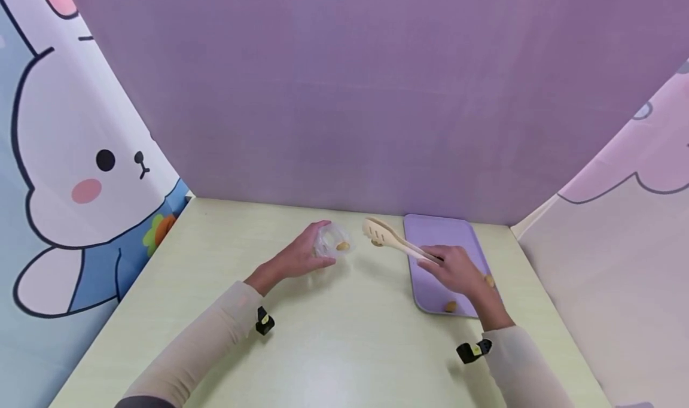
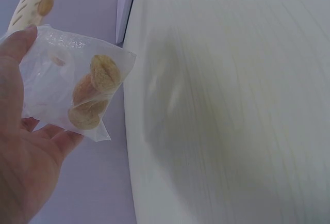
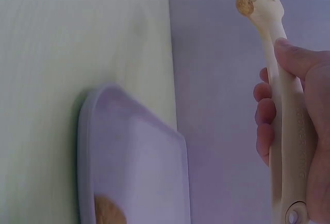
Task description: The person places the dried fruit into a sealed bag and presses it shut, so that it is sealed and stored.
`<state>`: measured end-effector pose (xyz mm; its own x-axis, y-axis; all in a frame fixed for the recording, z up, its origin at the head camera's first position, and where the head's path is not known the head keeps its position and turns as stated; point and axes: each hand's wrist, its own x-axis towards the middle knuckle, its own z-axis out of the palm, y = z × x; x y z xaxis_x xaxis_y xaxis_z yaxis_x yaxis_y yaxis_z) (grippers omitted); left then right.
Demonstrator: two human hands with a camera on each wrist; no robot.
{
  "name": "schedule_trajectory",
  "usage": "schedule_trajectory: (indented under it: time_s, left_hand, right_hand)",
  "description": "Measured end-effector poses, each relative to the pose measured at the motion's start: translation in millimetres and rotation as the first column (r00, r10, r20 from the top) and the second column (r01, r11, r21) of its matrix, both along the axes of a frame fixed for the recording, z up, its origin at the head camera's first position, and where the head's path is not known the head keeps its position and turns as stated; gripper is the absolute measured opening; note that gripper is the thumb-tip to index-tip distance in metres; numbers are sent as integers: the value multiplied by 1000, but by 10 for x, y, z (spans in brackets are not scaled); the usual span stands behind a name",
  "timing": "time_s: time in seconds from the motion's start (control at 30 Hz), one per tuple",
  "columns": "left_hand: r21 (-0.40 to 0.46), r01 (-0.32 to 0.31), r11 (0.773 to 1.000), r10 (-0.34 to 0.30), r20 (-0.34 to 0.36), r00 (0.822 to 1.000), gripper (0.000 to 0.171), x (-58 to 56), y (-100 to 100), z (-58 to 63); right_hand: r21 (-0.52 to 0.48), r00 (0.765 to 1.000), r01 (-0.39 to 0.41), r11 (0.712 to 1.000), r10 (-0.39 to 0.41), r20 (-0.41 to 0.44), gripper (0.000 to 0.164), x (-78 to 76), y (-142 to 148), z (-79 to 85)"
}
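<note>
My left hand [image 1: 300,255] holds a clear plastic bag [image 1: 326,238] between thumb and fingers, above the table. Inside the bag, the left wrist view shows several walnuts [image 2: 104,73] gathered in its lower corner. My right hand [image 1: 454,268] grips cream-coloured tongs [image 3: 293,126] with slotted tips, fingers and thumb wrapped along both arms. Pinched at the tongs' tips is a single walnut [image 3: 244,5], which hangs just right of the bag in the head view. The tongs point left, and their rear half passes over a purple tray [image 1: 438,231].
On the tray, one walnut [image 1: 450,306] lies near the front edge and another walnut [image 1: 488,280] by the right edge, close to my right wrist. A purple wall [image 1: 344,97] closes off the back of the pale table [image 1: 317,360]; patterned cloth [image 1: 81,169] hangs at the sides.
</note>
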<state>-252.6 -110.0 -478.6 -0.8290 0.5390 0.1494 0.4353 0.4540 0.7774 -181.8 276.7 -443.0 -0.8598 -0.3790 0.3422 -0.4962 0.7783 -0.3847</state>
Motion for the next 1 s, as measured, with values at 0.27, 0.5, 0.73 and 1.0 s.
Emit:
schedule_trajectory:
  time_s: [0.27, 0.5, 0.73, 1.0]
  left_hand:
    - [-9, 5, 1000, -5, 6, 1000, 94, 3, 20, -22]
    - [-11, 17, 1000, -18, -9, 1000, 93, -2, 37, -46]
    - [14, 26, 1000, -25, -11, 1000, 94, -14, 34, -67]
    - [-4, 22, 1000, -22, 6, 1000, 95, -13, 30, -71]
  right_hand:
    - [-23, 1000, -20, 1000, 20, -13, 25, -52, -255, 42]
    - [-33, 1000, -1, 999, 2, 29, 27, -82, -460, 71]
    - [-33, 999, -19, 999, 20, 40, 19, -139, -607, 107]
    - [-51, 999, -26, 998, 28, 28, 19, -164, -696, 92]
